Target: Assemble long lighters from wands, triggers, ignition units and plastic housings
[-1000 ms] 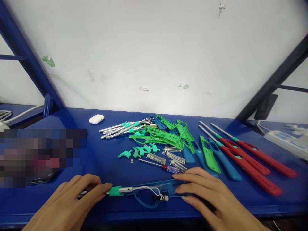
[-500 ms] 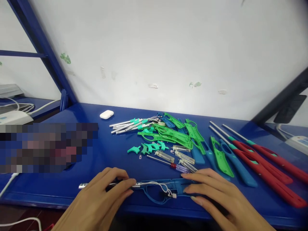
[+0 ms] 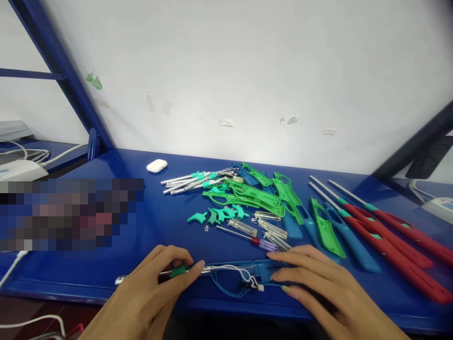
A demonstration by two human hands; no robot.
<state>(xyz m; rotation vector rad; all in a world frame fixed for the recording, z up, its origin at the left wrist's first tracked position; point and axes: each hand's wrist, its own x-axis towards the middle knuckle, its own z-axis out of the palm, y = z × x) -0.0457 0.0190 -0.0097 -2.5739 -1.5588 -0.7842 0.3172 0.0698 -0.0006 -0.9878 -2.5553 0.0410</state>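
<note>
At the table's front edge lies a blue handle shell (image 3: 260,271), its inside facing up, with white wires (image 3: 235,269) running over it. My left hand (image 3: 159,278) has its thumb and fingers round a metal tube (image 3: 207,269) at the shell's left end; a green piece (image 3: 179,270) shows between them. The tube's tip (image 3: 121,279) sticks out to the left. My right hand (image 3: 314,278) holds the shell's right part with its fingertips, and hides that end.
Behind the hands lie teal triggers (image 3: 220,216), clear tanks (image 3: 242,227), a screwdriver (image 3: 260,242), green shells (image 3: 255,196) and metal tubes (image 3: 187,182). Red lighters (image 3: 389,241) lie at the right, a white case (image 3: 156,165) at the back left.
My left thumb and fingers have shifted on the tube, and the green piece now shows between them. The right hand has hardly moved. The view has tilted slightly.
</note>
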